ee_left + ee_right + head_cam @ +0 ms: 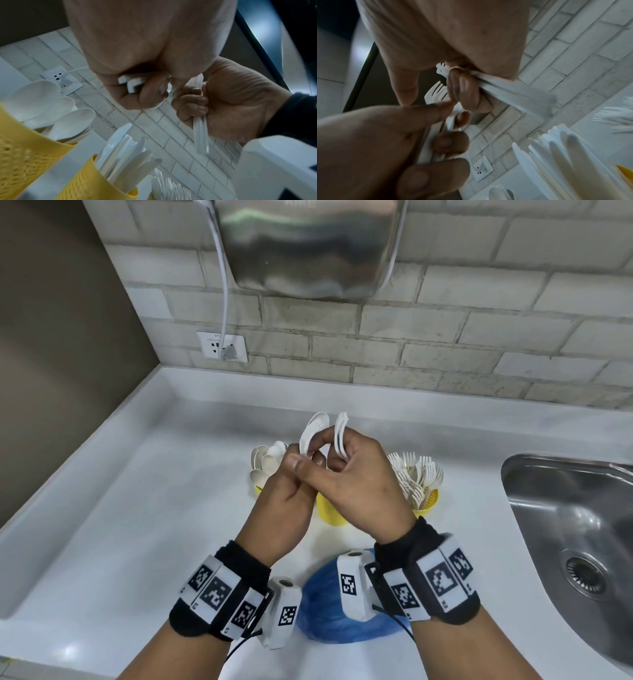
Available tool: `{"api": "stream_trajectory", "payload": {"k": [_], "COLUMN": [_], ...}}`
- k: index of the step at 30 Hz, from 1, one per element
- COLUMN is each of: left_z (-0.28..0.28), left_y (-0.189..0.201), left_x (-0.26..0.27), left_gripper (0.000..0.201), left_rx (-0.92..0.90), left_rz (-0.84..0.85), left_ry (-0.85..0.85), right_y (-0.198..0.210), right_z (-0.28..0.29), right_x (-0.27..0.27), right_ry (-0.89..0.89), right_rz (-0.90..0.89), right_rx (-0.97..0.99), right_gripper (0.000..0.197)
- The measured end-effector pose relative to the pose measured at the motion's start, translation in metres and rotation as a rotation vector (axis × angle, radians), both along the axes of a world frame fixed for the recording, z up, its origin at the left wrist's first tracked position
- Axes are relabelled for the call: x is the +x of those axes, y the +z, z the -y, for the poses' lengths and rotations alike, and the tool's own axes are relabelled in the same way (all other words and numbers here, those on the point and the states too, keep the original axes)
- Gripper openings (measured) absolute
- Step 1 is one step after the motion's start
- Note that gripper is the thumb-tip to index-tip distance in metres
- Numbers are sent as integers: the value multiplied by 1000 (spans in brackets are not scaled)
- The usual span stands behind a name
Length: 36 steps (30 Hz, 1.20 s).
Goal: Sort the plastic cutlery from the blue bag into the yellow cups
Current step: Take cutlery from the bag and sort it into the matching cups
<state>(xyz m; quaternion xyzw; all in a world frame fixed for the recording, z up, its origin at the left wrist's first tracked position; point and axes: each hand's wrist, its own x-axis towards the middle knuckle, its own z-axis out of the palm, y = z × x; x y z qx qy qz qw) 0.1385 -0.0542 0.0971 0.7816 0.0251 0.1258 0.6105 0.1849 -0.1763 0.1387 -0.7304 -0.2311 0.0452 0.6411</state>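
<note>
Both hands are up over the middle of the worktop [144, 508], each clamped on its own little bundle of white plastic cutlery. The left hand [291, 484] has its fingers curled round a bunch of spoons [313, 431], bowls sticking up above the knuckles; it looks like two or three nested together, but the exact count is hard to call, and the right wrist view shows at least one fork [436, 92] mixed into that same hand. The right hand [359, 474] grips a second stack [340, 429], seen edge-on from the head camera, so what pieces they are can't be told there; its own wrist view shows fork tines poking out by the curled fingers [462, 86] and the handles fanning away to the lower right. The two hands touch each other at the fingertips. Right under and behind them stand three yellow cups in a row: the left cup [257, 489] is full of spoons, the middle cup [330, 513] is mostly hidden by the hands from above but holds knives [120, 148] in the left wrist view, and the right cup [426, 505] is crammed with forks. Too many in each to count. The blue bag [329, 611] lies flat on the worktop close to the person, between the wrists. Further out there's one steel sink [565, 525] on the right, one wall socket [222, 345] with a white cable plugged in, and a shiny metal unit [308, 248] mounted on the brick-tile wall.
</note>
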Motion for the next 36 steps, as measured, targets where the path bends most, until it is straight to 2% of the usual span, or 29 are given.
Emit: {"api": "stream_trajectory", "payload": {"k": [4,5,7,10,14,17,19,22,24,26,28,32,36], "left_z": [0,0,-1,0,3,4,6,9,8,4,1,1,3], "left_y": [5,7,8,7,8,7,7,7,4,0,-4,-3,2], "left_x": [-1,-2,-3,-4,-5,-5,-6,-8,-9,-9,-8,-6,-5], "left_gripper": [10,4,11,8,13,14,17,16,16,22,32,26,26], "left_rx": [40,36,45,84,55,62,63,0,-68,-109,-112,-165,-175], "left_rz": [13,17,34,48,66,50,46,34,3,-18,-23,-5,-13], "left_ry": [-18,-22,-9,3,-36,-60,-69,-98,-90,-78,-57,-64,-100], "right_y": [-4,-4,-7,-9,-16,-19,-17,-13,-10,-4,2,3,-6], "right_z": [-5,-5,-5,-2,-5,-10,-10,-8,-3,4,11,22,23], "right_x": [0,0,3,4,6,8,8,12,18,22,25,32,33], "right_ry": [-73,-96,-143,-77,-27,-103,-163,-217,-233,-209,-183,-205,-178], "right_rz": [1,-23,-86,-217,-253,-247,-245,-304,-337,-384,-391,-298,-266], "right_rx": [84,134,253,370,298,263,254,380,467,606,702,681,469], "right_gripper": [2,3,12,17,9,30,33,22,28,29,20,11,14]}}
